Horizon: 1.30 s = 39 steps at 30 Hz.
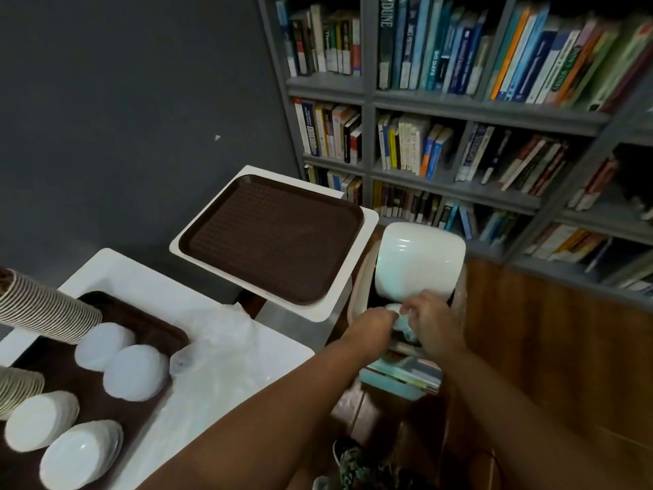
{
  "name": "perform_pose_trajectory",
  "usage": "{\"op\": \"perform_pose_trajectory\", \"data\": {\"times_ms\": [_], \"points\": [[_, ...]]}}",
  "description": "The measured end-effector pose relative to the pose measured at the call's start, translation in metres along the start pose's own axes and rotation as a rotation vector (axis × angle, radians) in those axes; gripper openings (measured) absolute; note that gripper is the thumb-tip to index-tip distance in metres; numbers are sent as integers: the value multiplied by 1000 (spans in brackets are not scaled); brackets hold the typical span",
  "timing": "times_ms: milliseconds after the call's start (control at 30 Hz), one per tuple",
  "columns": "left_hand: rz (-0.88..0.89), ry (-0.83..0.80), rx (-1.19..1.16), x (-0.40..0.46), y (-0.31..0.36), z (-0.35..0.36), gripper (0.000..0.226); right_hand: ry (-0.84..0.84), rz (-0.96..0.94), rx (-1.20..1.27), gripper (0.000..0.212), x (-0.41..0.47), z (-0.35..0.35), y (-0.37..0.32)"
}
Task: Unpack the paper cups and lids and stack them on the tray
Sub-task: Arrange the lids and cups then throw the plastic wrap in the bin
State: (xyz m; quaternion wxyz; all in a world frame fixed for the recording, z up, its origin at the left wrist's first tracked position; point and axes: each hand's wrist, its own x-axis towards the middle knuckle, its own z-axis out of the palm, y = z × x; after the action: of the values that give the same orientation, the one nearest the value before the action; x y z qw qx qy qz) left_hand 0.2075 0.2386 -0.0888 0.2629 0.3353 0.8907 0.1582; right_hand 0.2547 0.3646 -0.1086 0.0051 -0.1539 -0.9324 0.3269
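Observation:
A brown tray [148,323] at the near left carries several stacks of white lids [136,373] and two ribbed stacks of paper cups [42,309] lying on their sides. Both arms reach right, off the table, to a white bin [357,295] whose lid [420,263] stands raised. My left hand [374,321] and my right hand [436,320] both grip a pale crumpled wrapper [403,321] at the bin's mouth. Its lower part is hidden inside the bin.
A second brown tray [275,235] sits bare on a small white table further back. Clear plastic wrap [226,334] lies on the near white table [219,394] beside the loaded tray. A bookshelf [477,107] fills the wall behind; books [403,378] lie on the wooden floor.

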Motion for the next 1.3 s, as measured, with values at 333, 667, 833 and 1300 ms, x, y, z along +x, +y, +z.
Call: {"op": "perform_pose_trajectory", "data": {"times_ms": [333,667,833,1300], "points": [[-52,-62,-204,6,-1,7,33,-230,222,-79,32,2,7,6],[-103,274,-390,-25,-31,-17,34,-52,-21,-58,15,6,4,-34],[-197,510,-456,-65,-56,-36,28,-85,-185,-47,13,0,14,-91],[-576,1030,-374,-208,-133,-39,19,-361,-603,-2,17,-34,99,-213]]}}
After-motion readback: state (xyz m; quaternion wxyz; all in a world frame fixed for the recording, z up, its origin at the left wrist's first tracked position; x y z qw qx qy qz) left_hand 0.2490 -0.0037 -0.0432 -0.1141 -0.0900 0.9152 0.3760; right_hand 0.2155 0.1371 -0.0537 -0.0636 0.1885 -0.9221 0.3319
